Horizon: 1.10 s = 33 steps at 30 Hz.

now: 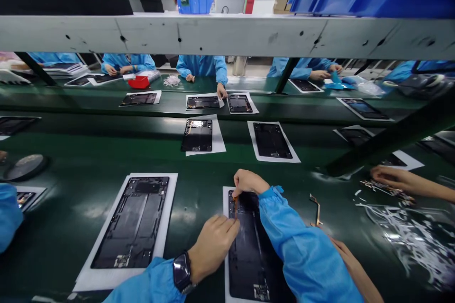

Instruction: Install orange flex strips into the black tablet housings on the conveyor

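In front of me a black tablet housing [249, 246] lies on a white sheet [226, 274]. A thin orange flex cable [236, 207] runs along its upper left edge. My left hand [215, 242], below a wrist with a dark watch, pinches the cable's lower end. At the upper end, the fingertips of my right hand [249, 182] are pressed together on it. My right sleeve covers part of the housing's right side. To the left, a second tablet housing [131, 222] rests on its own white sheet [169, 199].
Right of my sleeve lies a loose flex cable [315, 210]. A co-worker's hand [391, 177] is over a pile of small cables, beside white strips [419, 236]. Further housings [272, 139] lie beyond. A shelf [213, 33] and green post [391, 137] cross the view.
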Each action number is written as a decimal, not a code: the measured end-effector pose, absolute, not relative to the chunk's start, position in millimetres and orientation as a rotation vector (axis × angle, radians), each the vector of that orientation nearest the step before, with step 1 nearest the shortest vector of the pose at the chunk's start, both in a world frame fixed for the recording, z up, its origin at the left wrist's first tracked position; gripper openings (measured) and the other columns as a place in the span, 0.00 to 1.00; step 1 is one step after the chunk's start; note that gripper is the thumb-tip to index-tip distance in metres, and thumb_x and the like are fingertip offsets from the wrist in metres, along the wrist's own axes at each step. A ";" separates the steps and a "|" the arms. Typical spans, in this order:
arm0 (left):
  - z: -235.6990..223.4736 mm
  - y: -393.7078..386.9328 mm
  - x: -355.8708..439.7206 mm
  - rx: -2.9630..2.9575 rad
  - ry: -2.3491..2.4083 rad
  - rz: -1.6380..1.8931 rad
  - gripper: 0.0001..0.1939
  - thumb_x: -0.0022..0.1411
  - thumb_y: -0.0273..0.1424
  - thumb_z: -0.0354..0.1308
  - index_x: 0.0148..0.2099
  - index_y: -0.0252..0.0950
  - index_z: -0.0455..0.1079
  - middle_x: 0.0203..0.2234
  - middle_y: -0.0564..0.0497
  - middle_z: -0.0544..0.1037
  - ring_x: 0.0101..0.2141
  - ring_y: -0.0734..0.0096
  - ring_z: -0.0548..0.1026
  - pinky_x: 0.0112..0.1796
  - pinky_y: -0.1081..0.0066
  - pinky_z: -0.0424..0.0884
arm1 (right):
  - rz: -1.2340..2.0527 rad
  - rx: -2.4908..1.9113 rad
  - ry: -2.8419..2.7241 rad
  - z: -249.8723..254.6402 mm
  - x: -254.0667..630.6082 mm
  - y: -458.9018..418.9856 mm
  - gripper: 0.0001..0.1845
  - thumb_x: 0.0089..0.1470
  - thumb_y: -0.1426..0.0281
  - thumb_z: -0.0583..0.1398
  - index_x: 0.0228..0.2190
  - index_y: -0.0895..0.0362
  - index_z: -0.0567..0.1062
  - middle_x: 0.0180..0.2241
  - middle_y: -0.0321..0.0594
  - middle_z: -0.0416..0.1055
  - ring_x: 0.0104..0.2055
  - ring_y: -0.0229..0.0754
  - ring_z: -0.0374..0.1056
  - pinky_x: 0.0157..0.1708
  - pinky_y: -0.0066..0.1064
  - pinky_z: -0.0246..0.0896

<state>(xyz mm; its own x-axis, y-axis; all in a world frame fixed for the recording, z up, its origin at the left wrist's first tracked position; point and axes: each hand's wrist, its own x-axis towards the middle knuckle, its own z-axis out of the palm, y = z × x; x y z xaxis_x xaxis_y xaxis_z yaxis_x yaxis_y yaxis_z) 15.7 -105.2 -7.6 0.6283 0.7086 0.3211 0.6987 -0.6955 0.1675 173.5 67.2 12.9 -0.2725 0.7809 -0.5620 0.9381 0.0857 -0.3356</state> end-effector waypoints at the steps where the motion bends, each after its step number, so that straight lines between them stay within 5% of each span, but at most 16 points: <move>1: -7.1 -105.3 15.6 2.809 1.213 0.565 0.11 0.68 0.21 0.48 0.50 0.31 0.65 0.37 0.47 0.78 0.35 0.63 0.75 0.36 0.63 0.69 | -0.944 1.723 2.112 13.8 172.6 68.3 0.16 0.32 0.67 0.75 0.18 0.55 0.73 0.21 0.34 0.71 0.28 0.41 0.69 0.26 0.28 0.55; 7: -11.4 -103.9 16.5 2.760 1.327 0.477 0.11 0.69 0.22 0.47 0.51 0.31 0.65 0.33 0.48 0.76 0.33 0.64 0.74 0.33 0.64 0.68 | -0.812 1.737 2.115 19.9 172.5 60.1 0.16 0.37 0.63 0.74 0.21 0.56 0.73 0.25 0.38 0.74 0.30 0.44 0.71 0.26 0.29 0.55; 16: -20.1 -101.6 17.4 2.688 1.240 0.493 0.07 0.70 0.25 0.47 0.42 0.34 0.67 0.33 0.48 0.72 0.34 0.64 0.71 0.35 0.65 0.69 | -0.534 1.688 2.420 17.0 179.8 8.8 0.16 0.51 0.64 0.67 0.39 0.54 0.70 0.36 0.42 0.75 0.39 0.48 0.72 0.30 0.31 0.51; 25: -27.8 -101.0 12.9 2.680 1.135 0.705 0.13 0.72 0.27 0.45 0.50 0.32 0.69 0.47 0.44 0.76 0.49 0.65 0.72 0.47 0.65 0.72 | -0.537 1.707 2.689 0.1 191.8 -3.2 0.07 0.59 0.66 0.61 0.38 0.54 0.68 0.38 0.37 0.71 0.37 0.40 0.68 0.34 0.30 0.52; 33: -31.7 -103.1 17.6 2.776 1.128 0.514 0.12 0.72 0.26 0.46 0.48 0.31 0.70 0.47 0.43 0.77 0.47 0.63 0.74 0.40 0.66 0.74 | -0.645 1.706 2.723 -8.4 199.5 2.7 0.09 0.56 0.65 0.65 0.36 0.52 0.70 0.35 0.34 0.69 0.33 0.39 0.66 0.31 0.30 0.49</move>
<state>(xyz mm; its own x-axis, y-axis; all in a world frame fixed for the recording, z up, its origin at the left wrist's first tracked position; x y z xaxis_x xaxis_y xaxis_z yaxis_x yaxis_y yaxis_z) 17.6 -103.1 -31.7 0.6685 0.6929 0.2702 0.6587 -0.7203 0.2172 199.5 2.7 -8.4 -0.4514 0.8876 -0.0914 0.8342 0.3835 -0.3963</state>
